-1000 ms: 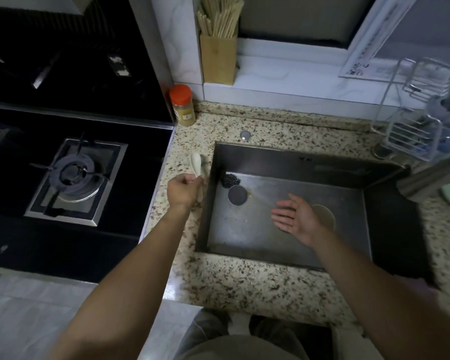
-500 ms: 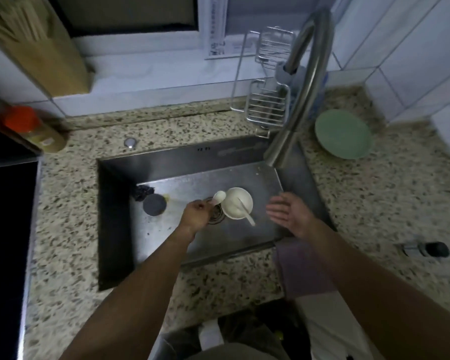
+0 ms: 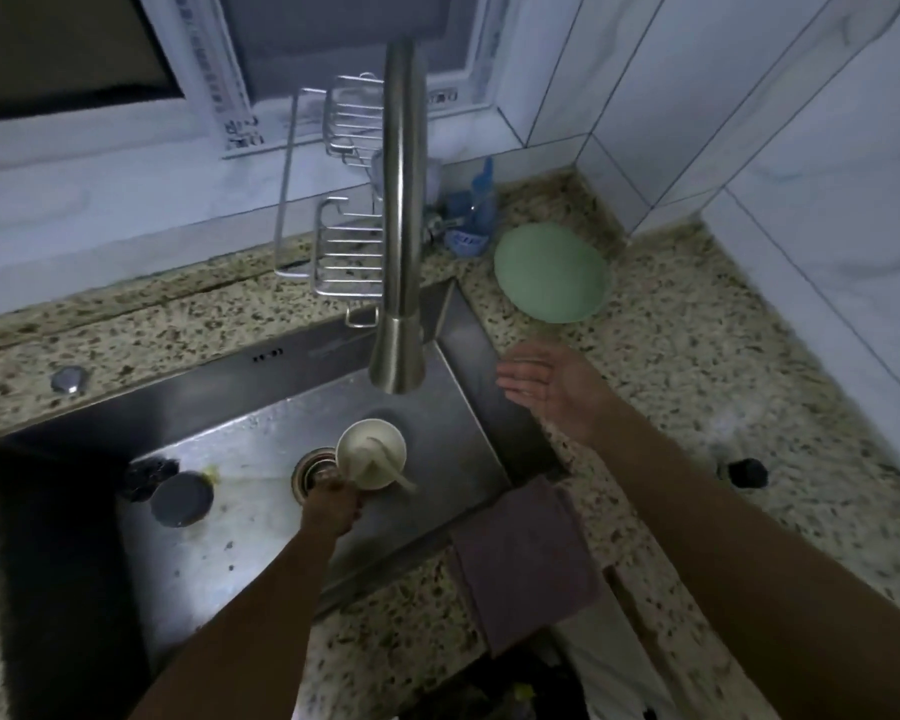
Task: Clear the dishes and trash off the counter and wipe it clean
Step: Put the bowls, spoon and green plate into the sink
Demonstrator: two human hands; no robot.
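Note:
A white bowl [image 3: 371,452] stands on the floor of the steel sink [image 3: 230,553], just right of the drain [image 3: 313,472]. One white spoon [image 3: 401,480] lies in it with its handle over the near rim. My left hand [image 3: 332,510] is at the bowl's near-left rim, fingers curled round the handle of a second white spoon [image 3: 352,462] that reaches into the bowl. My right hand [image 3: 552,389] hovers with straight fingers and nothing in it, over the sink's right edge. A green plate [image 3: 552,272] sits on the speckled counter [image 3: 697,387] behind it.
The tall faucet [image 3: 401,241] arches over the sink in front of a wire rack [image 3: 344,241] and a blue bottle [image 3: 476,215]. A grey-purple cloth [image 3: 526,558] hangs over the sink's front right corner. A round stopper [image 3: 182,498] lies in the sink; a small black object [image 3: 746,472] sits on the counter.
My left hand carried the spoon from the counter left of the sink down to the bowl. My right hand moved from inside the sink out over its right edge. The view swung right.

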